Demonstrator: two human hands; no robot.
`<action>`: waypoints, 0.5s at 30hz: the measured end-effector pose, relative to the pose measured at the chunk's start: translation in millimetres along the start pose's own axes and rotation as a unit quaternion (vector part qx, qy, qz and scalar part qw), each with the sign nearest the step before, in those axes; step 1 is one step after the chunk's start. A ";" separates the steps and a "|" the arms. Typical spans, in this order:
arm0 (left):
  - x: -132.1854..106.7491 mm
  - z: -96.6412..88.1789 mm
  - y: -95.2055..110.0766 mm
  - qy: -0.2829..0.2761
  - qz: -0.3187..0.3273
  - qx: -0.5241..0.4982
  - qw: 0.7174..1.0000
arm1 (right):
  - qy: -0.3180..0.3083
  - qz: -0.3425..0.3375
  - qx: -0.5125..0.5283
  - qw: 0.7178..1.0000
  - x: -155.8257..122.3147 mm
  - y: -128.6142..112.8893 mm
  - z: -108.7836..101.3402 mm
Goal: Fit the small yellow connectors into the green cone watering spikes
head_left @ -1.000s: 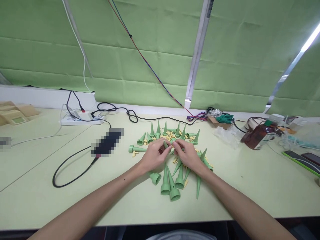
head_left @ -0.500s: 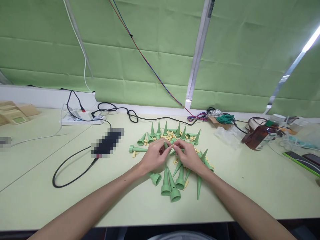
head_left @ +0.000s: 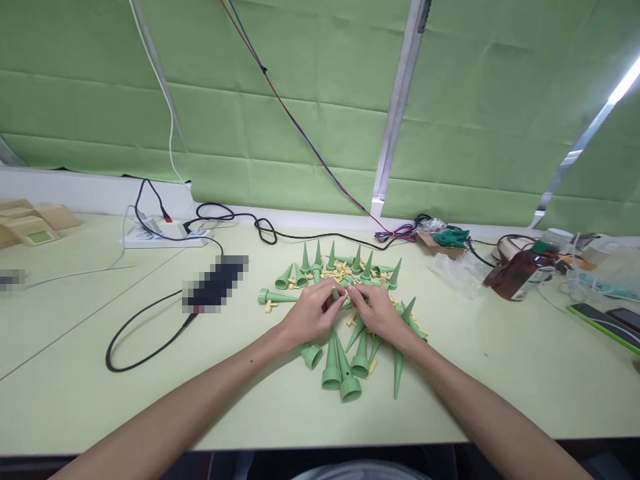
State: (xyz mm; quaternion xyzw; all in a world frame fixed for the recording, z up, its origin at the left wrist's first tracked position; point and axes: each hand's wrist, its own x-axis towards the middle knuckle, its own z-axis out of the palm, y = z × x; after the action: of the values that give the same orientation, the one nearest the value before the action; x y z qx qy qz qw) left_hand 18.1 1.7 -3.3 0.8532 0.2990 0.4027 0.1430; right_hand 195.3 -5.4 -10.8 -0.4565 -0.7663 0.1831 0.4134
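Observation:
Above the middle of the pile, my left hand [head_left: 314, 311] is closed around a green plastic cone spike [head_left: 335, 293], its tip showing between thumb and fingers. My right hand [head_left: 376, 308] is pinched, with its fingertips meeting the left ones; whatever is between them is too small and covered to make out. Around both hands lie several green hollow spikes [head_left: 331, 367], some standing point up at the back, others lying flat. Small yellow plastic valve pieces [head_left: 341, 272] are scattered among them. One yellow piece [head_left: 271, 306] lies by a flat spike [head_left: 275, 297] on the left.
A blurred-out dark device [head_left: 215, 285] with a black cable lies left, near a white power strip [head_left: 165, 237]. Cardboard pieces [head_left: 30, 223] are far left. At right are a plastic bag [head_left: 457, 273], a brown bottle [head_left: 520, 272] and a green-edged phone [head_left: 603, 325].
My right fingertips have shifted slightly and press closer to the left hand. The spike in my left hand has tilted a little. The pile looks unchanged.

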 end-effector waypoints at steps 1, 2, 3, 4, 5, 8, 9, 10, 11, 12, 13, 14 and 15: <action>0.0 0.2 -0.1 0.001 0.000 0.000 1.000 | -0.001 0.002 0.002 1.000 0.2 0.2 0.2; 0.0 0.3 -0.1 0.002 -0.002 0.001 1.000 | 0.000 0.004 0.003 1.000 0.5 0.2 0.2; 0.1 0.5 0.1 0.005 -0.006 0.002 1.000 | 0.002 0.005 0.004 1.000 0.7 -0.1 0.1; 0.1 0.7 0.3 0.008 -0.011 0.004 1.000 | 0.004 0.005 0.007 1.000 0.8 -0.7 -0.3; 0.2 0.9 0.6 0.012 -0.016 0.006 1.000 | 0.005 0.005 0.013 1.000 0.7 -1.5 -0.8; 0.6 1.2 1.1 0.021 -0.028 0.008 0.999 | 0.006 0.005 0.051 0.999 -0.2 -4.2 -2.4; 0.7 1.2 1.1 0.025 -0.031 0.007 0.999 | 0.005 0.004 0.065 0.998 -0.6 -4.7 -2.6; 0.9 1.1 0.9 0.030 -0.036 0.007 0.999 | 0.004 0.003 0.076 0.997 -1.1 -5.0 -2.8; 1.0 1.0 0.7 0.035 -0.041 0.006 0.998 | 0.003 -0.001 0.082 0.997 -1.4 -5.0 -2.7; 1.2 0.9 0.4 0.039 -0.046 0.007 0.998 | 0.003 -0.005 0.085 0.996 -1.6 -4.7 -2.5; 1.3 0.8 0.1 0.041 -0.049 0.008 0.998 | 0.002 -0.009 0.086 0.996 -1.6 -4.2 -2.2; 1.3 0.7 -0.1 0.041 -0.050 0.010 0.998 | 0.001 -0.011 0.084 0.996 -1.5 -3.5 -1.9; 1.2 0.7 -0.4 0.039 -0.048 0.012 0.998 | 0.001 -0.012 0.082 0.997 -1.3 -2.8 -1.6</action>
State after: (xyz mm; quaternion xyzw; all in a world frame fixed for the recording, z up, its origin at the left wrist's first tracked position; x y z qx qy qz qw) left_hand 19.0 2.7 -3.2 0.8231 0.3497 0.4248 0.1406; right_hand 195.4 -8.1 -8.6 -0.4115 -0.7541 0.2398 0.4522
